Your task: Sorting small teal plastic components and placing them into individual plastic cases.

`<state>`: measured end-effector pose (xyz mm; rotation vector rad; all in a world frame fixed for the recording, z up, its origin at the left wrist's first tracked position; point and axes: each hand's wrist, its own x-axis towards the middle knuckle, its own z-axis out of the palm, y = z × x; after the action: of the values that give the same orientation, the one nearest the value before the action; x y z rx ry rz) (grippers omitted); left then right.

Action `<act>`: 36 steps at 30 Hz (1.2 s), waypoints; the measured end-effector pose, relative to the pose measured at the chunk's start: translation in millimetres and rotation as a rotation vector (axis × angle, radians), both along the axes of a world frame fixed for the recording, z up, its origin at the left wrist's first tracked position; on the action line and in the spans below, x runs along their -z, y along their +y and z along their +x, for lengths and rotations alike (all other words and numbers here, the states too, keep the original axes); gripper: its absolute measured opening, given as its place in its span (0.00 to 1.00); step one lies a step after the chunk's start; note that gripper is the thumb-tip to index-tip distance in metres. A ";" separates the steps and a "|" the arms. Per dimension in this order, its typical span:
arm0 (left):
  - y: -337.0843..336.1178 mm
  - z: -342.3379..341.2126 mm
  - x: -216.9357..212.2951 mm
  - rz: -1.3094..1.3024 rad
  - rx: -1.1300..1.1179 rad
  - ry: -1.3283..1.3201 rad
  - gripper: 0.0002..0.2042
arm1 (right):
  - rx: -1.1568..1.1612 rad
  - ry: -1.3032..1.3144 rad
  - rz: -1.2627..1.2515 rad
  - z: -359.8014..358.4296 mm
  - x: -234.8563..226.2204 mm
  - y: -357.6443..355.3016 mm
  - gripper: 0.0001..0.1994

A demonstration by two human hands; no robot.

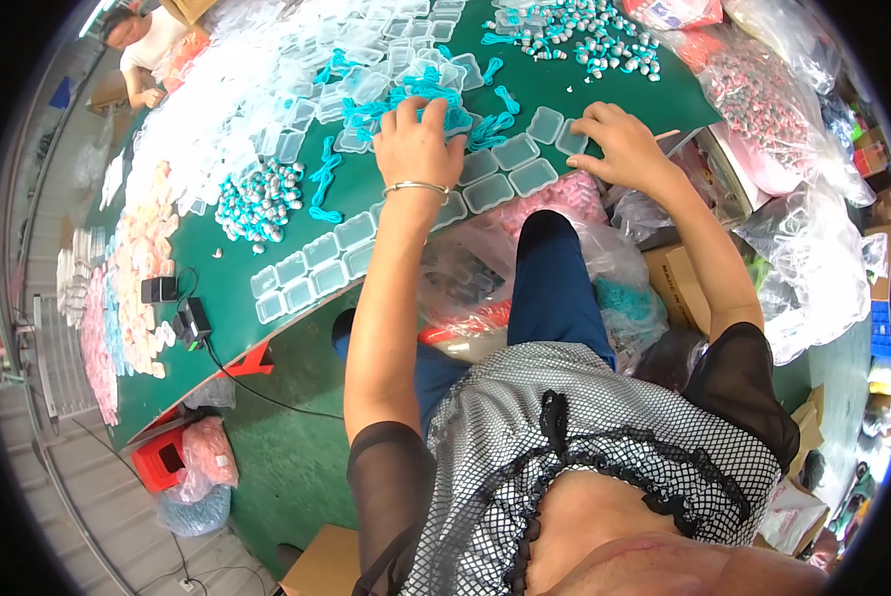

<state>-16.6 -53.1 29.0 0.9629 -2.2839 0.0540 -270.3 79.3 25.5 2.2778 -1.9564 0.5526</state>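
My left hand, with a thin bangle on its wrist, lies fingers spread on a heap of turquoise cord bundles on the green table. My right hand rests on a small clear plastic box at the table's near edge, fingertips touching it. More small clear boxes stand in rows between the two hands. Whether either hand grips anything is hidden by the fingers.
Rows of clear boxes run along the near edge to the left. A pile of grey-and-turquoise small parts lies left, another far right. Plastic bags crowd the right. Another person sits at the far left.
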 end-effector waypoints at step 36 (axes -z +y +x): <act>-47.6 4.7 19.8 0.210 0.043 0.271 0.09 | -0.168 -0.093 -0.258 -27.9 -6.0 5.9 0.08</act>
<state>-11.9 -100.6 9.2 0.9614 -2.0854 -0.3215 -298.2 85.1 31.6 2.2988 -1.6261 0.8868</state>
